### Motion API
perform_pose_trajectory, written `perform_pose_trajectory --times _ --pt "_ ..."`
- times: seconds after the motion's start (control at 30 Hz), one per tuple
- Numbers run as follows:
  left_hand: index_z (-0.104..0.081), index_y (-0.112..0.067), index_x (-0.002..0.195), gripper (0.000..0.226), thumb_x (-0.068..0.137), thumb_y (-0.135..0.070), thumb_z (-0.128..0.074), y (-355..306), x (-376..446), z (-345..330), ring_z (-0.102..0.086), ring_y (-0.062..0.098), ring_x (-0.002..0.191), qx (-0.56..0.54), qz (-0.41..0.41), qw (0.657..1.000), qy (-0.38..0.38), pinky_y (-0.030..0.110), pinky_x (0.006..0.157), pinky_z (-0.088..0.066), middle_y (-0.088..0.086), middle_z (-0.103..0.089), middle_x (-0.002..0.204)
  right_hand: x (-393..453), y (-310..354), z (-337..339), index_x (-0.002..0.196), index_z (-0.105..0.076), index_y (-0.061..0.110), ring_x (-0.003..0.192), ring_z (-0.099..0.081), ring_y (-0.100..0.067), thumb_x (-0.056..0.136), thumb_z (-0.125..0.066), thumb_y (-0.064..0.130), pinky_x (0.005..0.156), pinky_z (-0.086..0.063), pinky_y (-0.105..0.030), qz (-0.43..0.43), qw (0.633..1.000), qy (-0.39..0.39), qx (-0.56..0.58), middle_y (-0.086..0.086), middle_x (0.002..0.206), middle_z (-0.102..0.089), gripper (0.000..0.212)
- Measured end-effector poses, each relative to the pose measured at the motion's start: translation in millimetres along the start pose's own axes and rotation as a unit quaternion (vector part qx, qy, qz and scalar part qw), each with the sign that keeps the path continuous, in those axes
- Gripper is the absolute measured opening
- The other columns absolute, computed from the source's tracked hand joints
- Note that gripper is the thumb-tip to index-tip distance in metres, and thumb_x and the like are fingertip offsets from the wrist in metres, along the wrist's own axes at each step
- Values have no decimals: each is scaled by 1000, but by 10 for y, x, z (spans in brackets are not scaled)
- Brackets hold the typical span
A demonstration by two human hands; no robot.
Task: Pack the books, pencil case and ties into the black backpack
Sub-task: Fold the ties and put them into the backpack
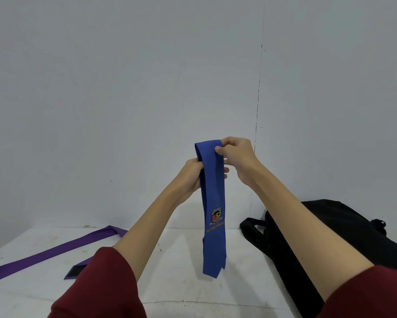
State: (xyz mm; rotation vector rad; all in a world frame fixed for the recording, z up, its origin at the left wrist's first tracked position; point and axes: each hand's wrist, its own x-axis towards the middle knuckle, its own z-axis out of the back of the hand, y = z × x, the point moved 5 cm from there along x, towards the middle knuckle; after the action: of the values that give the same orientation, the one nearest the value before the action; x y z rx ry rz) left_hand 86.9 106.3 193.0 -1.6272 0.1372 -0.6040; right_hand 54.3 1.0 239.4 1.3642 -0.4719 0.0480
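A blue tie (213,198) with a crest badge hangs folded over in the air above the table. My right hand (237,157) pinches its folded top. Just below and to the left, my left hand (194,174) grips the tie from behind. The tie's ends dangle a little above the white table (181,283). A purple tie (53,252) lies stretched across the table's left side. The black backpack (344,237) lies on the right, partly behind my right forearm, with a strap reaching left. Books and pencil case are out of sight.
A plain grey wall (147,76) stands right behind the table. Both my sleeves are dark red and pushed up to the elbows.
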Motion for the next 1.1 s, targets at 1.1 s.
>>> perform_pose_trajectory --times 1.1 --pt "-56 -17 111 19 100 -14 -41 109 20 131 -62 20 91 61 -41 994 -84 34 84 -52 0 -66 101 93 -39 -20 75 -57 5 84 -57 -25 84 -52 -9 75 -54 -38 -31 999 -3 -10 -14 92 -61 17"
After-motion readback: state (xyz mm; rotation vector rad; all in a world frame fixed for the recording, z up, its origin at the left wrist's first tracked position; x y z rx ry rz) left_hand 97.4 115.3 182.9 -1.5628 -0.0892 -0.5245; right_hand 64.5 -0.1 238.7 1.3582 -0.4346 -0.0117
